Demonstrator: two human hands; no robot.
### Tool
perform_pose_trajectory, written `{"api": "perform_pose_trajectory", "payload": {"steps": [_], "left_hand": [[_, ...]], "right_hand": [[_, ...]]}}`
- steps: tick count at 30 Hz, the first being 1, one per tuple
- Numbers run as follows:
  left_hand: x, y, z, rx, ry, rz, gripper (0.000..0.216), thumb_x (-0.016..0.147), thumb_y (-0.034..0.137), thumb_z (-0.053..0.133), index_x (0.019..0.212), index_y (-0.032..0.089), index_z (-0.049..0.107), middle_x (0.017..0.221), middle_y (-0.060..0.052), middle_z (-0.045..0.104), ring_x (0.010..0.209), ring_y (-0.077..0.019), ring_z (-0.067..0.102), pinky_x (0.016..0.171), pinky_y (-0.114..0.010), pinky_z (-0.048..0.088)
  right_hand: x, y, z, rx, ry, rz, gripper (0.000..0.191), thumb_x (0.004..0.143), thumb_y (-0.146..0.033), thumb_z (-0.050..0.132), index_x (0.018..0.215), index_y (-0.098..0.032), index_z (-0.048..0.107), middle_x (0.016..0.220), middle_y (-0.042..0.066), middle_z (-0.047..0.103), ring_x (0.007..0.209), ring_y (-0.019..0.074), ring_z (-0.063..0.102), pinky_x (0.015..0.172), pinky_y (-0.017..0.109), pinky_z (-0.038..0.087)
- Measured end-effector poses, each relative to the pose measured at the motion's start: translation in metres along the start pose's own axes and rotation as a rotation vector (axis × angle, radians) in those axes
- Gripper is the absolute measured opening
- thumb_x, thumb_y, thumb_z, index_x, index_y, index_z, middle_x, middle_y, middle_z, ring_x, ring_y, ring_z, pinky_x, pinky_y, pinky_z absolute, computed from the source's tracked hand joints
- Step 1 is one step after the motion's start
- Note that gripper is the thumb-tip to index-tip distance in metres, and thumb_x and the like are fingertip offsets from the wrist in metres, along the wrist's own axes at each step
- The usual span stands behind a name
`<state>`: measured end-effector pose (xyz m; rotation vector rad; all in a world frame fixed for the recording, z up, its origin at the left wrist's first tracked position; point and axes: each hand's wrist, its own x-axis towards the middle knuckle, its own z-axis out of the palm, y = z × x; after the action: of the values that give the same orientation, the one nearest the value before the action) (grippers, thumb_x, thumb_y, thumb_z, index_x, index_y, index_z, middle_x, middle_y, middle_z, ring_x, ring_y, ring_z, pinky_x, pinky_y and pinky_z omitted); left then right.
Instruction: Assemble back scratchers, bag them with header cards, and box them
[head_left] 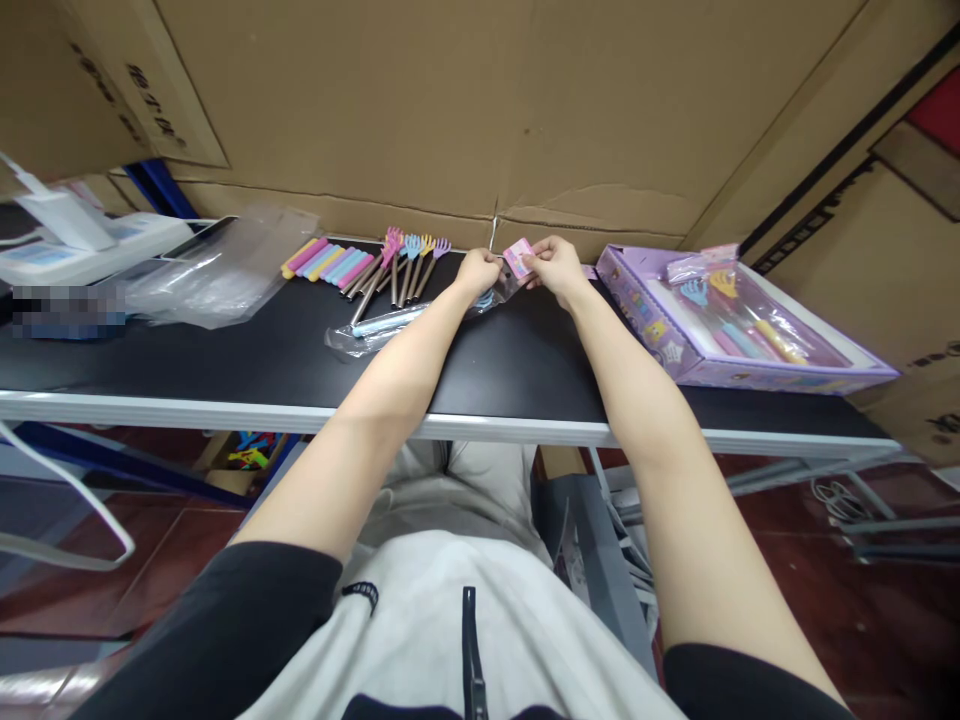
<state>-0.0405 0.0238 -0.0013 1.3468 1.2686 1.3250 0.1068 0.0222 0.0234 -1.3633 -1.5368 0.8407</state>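
My left hand (480,272) is closed on the upper part of a clear plastic bag (349,342). Inside the bag lies a light-blue back scratcher (390,322); its claw end is partly behind my left wrist. Between thumb and fingers, my right hand (556,268) pinches a pink printed card (518,258) at the bag's end. Whether the card sits inside the bag or against it, I cannot tell. Left of my hands rest several metal rods with coloured claw heads (412,250). Beside them is a row of pink, yellow and blue handles (330,262).
At right stands an open purple box (660,340) with bagged back scratchers (742,315) in it. Clear plastic bags (217,275) lie at left, near a white power strip (142,240) with a charger. Cardboard (420,100) walls the back of the black table (187,358).
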Motion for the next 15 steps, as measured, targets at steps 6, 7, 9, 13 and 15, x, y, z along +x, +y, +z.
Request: {"api": "perform_pose_trajectory", "payload": {"steps": [6, 7, 9, 13, 15], "left_hand": [[-0.008, 0.0065, 0.0009, 0.009, -0.031, 0.004, 0.045, 0.104, 0.004, 0.055, 0.063, 0.021, 0.05, 0.062, 0.001, 0.062, 0.06, -0.0132, 0.052, 0.073, -0.026, 0.047], [-0.0084, 0.0068, 0.0008, 0.012, -0.036, 0.004, 0.044, 0.103, 0.004, 0.055, 0.063, 0.021, 0.05, 0.063, 0.0, 0.063, 0.061, -0.0136, 0.054, 0.075, -0.027, 0.049], [-0.0092, 0.0074, 0.0004, 0.026, -0.042, -0.003, 0.043, 0.102, 0.003, 0.055, 0.064, 0.021, 0.051, 0.065, -0.001, 0.064, 0.064, -0.0147, 0.057, 0.08, -0.029, 0.052], [-0.0109, 0.0093, 0.0001, 0.053, -0.049, -0.023, 0.042, 0.103, 0.003, 0.053, 0.065, 0.021, 0.05, 0.069, -0.003, 0.066, 0.07, -0.0156, 0.061, 0.089, -0.032, 0.055], [-0.0119, 0.0104, 0.0, 0.061, -0.048, -0.023, 0.041, 0.103, 0.004, 0.053, 0.066, 0.021, 0.05, 0.069, -0.003, 0.066, 0.071, -0.0152, 0.062, 0.089, -0.03, 0.055]], "right_hand": [[-0.0016, -0.0017, 0.0001, -0.027, 0.049, -0.053, 0.033, 0.082, -0.008, 0.075, 0.091, -0.026, 0.049, 0.083, -0.001, 0.068, 0.065, 0.0152, 0.065, 0.065, 0.032, 0.061], [-0.0013, -0.0014, -0.0001, -0.026, 0.049, -0.065, 0.032, 0.08, -0.007, 0.075, 0.09, -0.026, 0.05, 0.083, -0.001, 0.067, 0.065, 0.015, 0.063, 0.066, 0.033, 0.061], [-0.0005, -0.0005, -0.0006, -0.022, 0.038, -0.08, 0.03, 0.077, -0.007, 0.075, 0.088, -0.025, 0.054, 0.081, -0.001, 0.066, 0.067, 0.0162, 0.063, 0.069, 0.034, 0.063], [0.0001, 0.0001, -0.0019, -0.016, 0.023, -0.079, 0.025, 0.074, -0.008, 0.075, 0.082, -0.024, 0.058, 0.075, 0.0, 0.064, 0.072, 0.019, 0.064, 0.074, 0.038, 0.064], [-0.0011, -0.0013, -0.0025, -0.011, 0.023, -0.072, 0.022, 0.074, -0.006, 0.073, 0.079, -0.023, 0.059, 0.074, 0.0, 0.064, 0.072, 0.0185, 0.063, 0.076, 0.038, 0.064]]}}
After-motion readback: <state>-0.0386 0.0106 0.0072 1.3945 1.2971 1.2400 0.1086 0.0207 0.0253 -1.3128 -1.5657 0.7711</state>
